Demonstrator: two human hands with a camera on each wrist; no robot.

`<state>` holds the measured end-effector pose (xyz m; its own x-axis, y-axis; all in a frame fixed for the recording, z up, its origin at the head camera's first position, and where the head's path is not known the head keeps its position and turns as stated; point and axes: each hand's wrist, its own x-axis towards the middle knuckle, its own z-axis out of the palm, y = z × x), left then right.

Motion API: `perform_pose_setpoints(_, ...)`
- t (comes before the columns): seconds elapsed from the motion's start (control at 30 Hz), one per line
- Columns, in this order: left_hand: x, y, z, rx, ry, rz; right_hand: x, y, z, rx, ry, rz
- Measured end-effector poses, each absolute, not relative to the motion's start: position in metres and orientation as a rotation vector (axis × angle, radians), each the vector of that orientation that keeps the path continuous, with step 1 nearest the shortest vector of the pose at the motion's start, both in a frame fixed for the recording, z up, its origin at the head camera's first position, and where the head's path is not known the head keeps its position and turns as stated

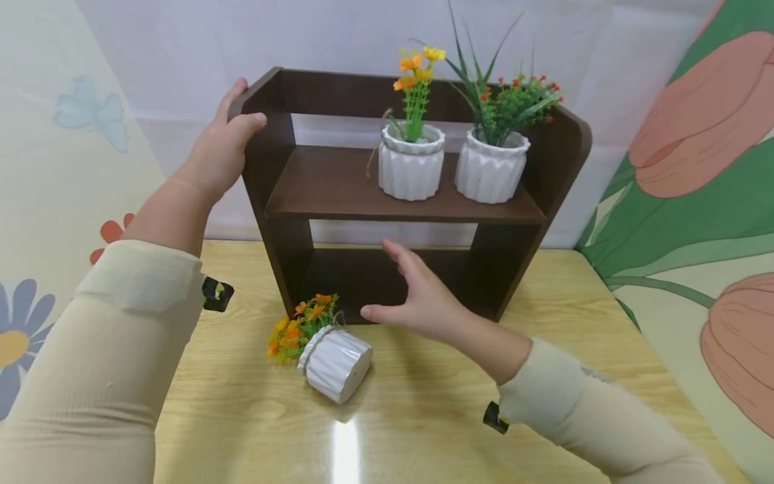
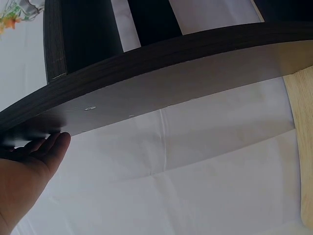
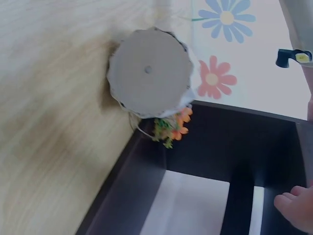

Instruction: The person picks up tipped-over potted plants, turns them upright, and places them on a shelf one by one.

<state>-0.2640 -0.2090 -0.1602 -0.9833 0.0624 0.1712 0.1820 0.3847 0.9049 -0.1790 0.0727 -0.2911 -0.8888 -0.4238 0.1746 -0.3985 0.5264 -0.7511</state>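
My left hand grips the top of the left side panel of a dark brown two-tier shelf, thumb on the inner side. In the left wrist view its fingers press against the panel's outer face. My right hand is held in front of the lower tier, fingers spread, with nothing in it. Left of it, a white fluted flowerpot lies tipped on the table, its orange and yellow flowers pointing toward the shelf's left foot. The right wrist view shows this pot's round base.
On the upper tier stand two upright white flowerpots, one with yellow-orange flowers, one with grass and red blooms. The wooden table meets a white cloth backdrop and a tulip-patterned panel on the right.
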Motion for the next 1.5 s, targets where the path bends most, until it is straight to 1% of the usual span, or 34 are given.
perform_pose_setpoints(0.33, -0.265, -0.209, -0.161, -0.215, -2.517, -1.667, -0.177, 0.054, -0.313, -0.699, 2.682, -1.143)
perform_pose_setpoints(0.63, -0.266, -0.209, -0.161, -0.246, -2.492, -1.707, -0.178, 0.039, -0.336, -0.673, 2.572, -1.086)
perform_pose_setpoints(1.5, -0.266, -0.21, -0.162, -0.243, -2.498, -1.68, -0.178, 0.003, -0.371, -0.862, 2.618, -0.671)
